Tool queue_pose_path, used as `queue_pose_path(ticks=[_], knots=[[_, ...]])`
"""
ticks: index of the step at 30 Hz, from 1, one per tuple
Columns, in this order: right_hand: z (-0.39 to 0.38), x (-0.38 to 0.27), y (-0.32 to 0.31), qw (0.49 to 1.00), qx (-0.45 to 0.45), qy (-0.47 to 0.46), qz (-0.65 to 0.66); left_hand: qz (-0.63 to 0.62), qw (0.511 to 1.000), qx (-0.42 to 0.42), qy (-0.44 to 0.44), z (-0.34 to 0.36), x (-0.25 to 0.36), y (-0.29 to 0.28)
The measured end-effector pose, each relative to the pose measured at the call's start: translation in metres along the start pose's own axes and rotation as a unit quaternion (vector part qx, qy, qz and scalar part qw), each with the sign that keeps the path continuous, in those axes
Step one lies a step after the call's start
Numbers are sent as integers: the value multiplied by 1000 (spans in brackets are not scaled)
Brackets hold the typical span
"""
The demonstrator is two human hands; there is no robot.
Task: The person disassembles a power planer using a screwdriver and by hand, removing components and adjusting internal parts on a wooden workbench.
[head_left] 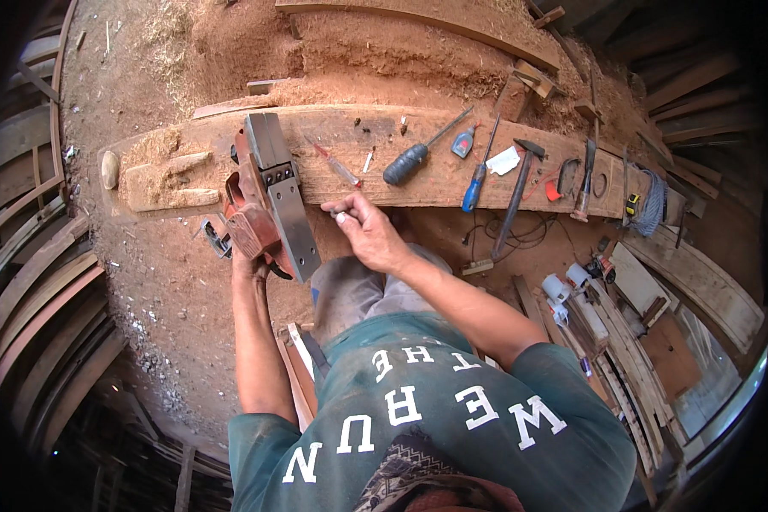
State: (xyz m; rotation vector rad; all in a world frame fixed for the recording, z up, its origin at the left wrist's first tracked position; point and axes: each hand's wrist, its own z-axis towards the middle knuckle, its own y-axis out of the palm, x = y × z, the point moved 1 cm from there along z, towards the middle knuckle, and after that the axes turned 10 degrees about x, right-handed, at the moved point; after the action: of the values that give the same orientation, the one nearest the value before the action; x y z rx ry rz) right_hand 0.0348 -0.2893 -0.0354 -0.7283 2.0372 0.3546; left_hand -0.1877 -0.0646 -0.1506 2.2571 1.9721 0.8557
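My left hand (247,260) grips a red electric planer (253,218) from below, its fingers mostly hidden. The planer rests tilted on its side on a worn wooden plank (333,128), grey metal sole (290,222) facing up and right. Just right of the sole, my right hand (363,226) pinches a small metal piece (337,212), too small to identify. Beyond that hand lie a red-and-clear screwdriver (337,166), a thin white stick (369,159) and a dark-handled screwdriver (405,165).
Rightward along the plank are a small bottle (462,142), blue-handled screwdriver (474,192), hammer (520,175), chisel (584,192) and coiled rope (648,205). Black cords (503,235) lie on the sawdust-covered ground. Stacked boards (51,316) flank the left; timber and white containers (555,290) lie lower right.
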Motion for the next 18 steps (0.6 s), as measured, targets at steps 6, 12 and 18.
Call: queue_pose_path(ticks=[6,12,18], knots=[[29,5,43,998,-24,-13,57,24,997,69,27,-2,0,12],[39,7,50,995,-17,-30,92,-36,998,41,-26,-2,-4,26],[38,-7,53,997,-10,-54,54,-6,997,71,-6,9,-15,12]])
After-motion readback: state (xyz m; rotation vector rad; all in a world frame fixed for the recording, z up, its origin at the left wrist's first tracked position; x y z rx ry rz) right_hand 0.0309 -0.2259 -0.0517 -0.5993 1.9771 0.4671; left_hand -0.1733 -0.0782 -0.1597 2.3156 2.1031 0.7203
